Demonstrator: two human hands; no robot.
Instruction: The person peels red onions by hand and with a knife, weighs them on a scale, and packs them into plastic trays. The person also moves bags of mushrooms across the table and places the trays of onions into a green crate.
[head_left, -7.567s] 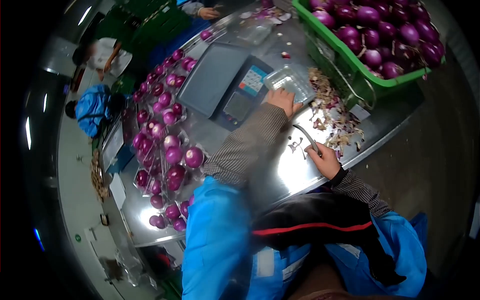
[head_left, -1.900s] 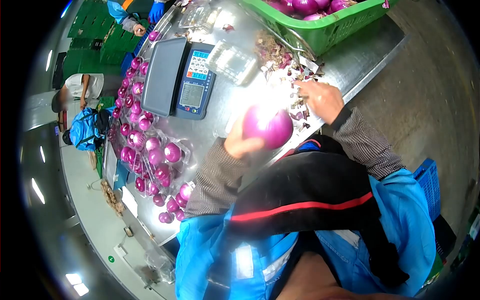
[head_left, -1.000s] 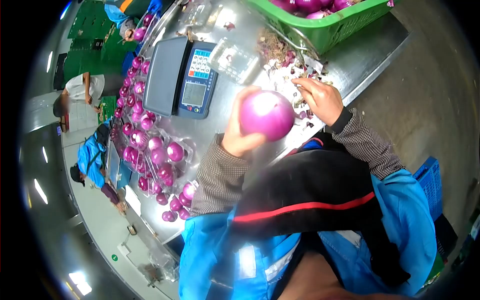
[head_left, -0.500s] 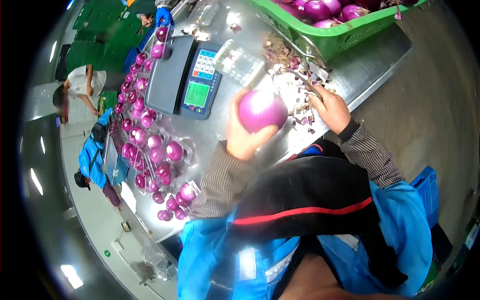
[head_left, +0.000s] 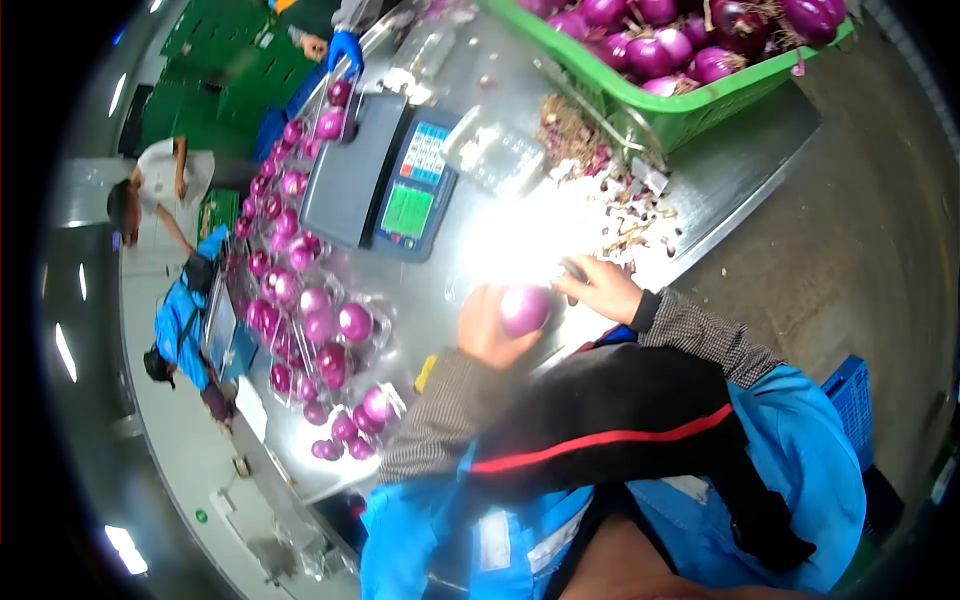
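Observation:
My left hand [head_left: 482,328], a little blurred, is wrapped around a large peeled red onion [head_left: 525,310] close to my body. Just right of the onion, my right hand [head_left: 606,291] is closed on a small knife [head_left: 573,271], of which only a short dark part shows. Dry onion skins and root trimmings [head_left: 625,215] lie scattered on the metal table [head_left: 735,195] beyond my right hand. A digital scale [head_left: 405,205] with a lit green display stands to the left of an empty clear plastic tray [head_left: 495,150].
A green crate [head_left: 690,105] of red onions stands at the table's far right. Clear trays of onions [head_left: 320,325] line the left side. Another person's blue-gloved hand [head_left: 345,52] is beside the far trays. A blue crate [head_left: 848,400] is at right.
My left hand has brought the onion down, nearer my body. My right hand has moved left and toward me, away from the trimmings, with the knife. The view has shifted slightly.

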